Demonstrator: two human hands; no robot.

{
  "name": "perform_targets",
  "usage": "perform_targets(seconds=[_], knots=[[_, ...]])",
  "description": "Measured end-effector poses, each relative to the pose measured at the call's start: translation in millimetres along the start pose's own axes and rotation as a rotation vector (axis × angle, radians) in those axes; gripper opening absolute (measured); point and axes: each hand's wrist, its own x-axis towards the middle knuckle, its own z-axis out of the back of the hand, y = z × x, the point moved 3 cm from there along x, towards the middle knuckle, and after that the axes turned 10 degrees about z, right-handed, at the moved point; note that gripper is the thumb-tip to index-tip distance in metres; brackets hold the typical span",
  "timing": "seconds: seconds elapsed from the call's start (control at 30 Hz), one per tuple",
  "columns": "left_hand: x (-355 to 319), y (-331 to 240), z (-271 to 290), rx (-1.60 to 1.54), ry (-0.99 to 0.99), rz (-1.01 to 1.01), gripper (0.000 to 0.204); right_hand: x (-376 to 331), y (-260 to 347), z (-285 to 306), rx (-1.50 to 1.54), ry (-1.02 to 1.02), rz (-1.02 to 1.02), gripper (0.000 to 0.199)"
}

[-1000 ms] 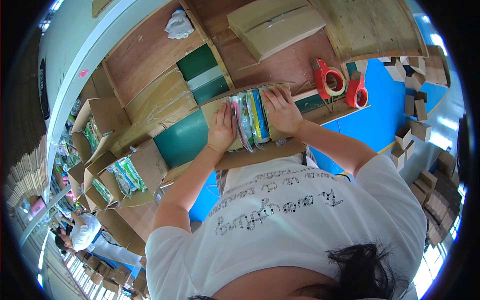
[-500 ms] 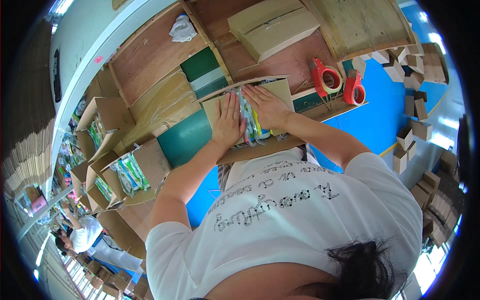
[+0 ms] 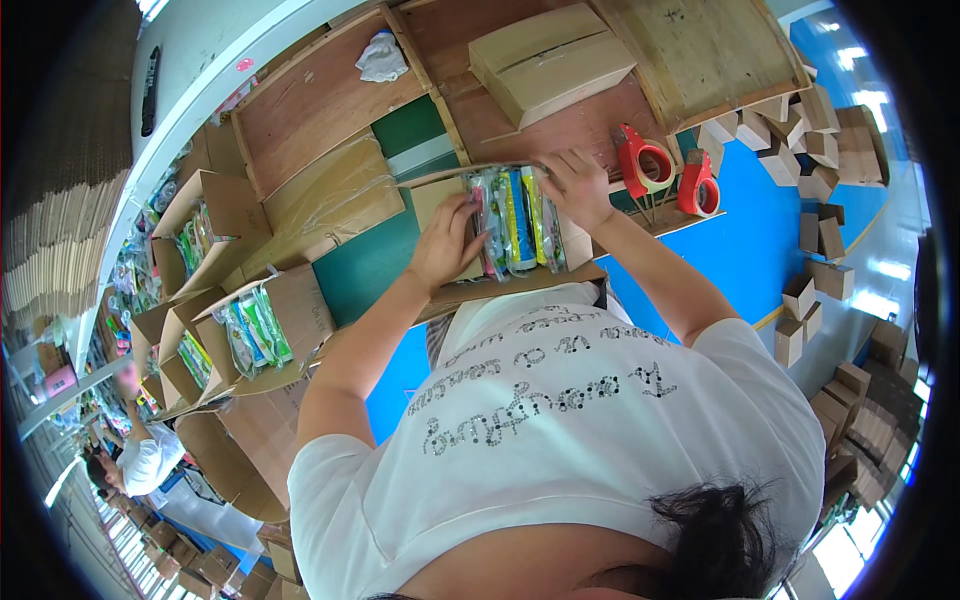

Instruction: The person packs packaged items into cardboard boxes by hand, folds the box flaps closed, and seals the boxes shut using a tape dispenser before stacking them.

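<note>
The left hand [image 3: 445, 246] and right hand [image 3: 582, 190] have parted, fingers loosely spread at the carton's [image 3: 470, 291] left and right flaps, apparently keeping the packets [image 3: 518, 225] uncovered.

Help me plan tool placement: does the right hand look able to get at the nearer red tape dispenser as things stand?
Probably yes: the nearer red tape dispenser lies just right of the right hand, which is at the open carton, and nothing visible blocks the way between them.
</note>
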Motion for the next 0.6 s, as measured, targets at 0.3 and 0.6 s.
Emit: perform_targets(seconds=[0.3, 0.6], knots=[[79, 17, 31, -0.093, -0.107, 0.013, 0.026, -63, 13, -5, -0.045, 0.129, 0.288, 0.041], [33, 20, -25, 0.446, 0.006, 0.040, 0.047, -63, 69, 61, 0.252, 0.141, -0.062, 0.028]])
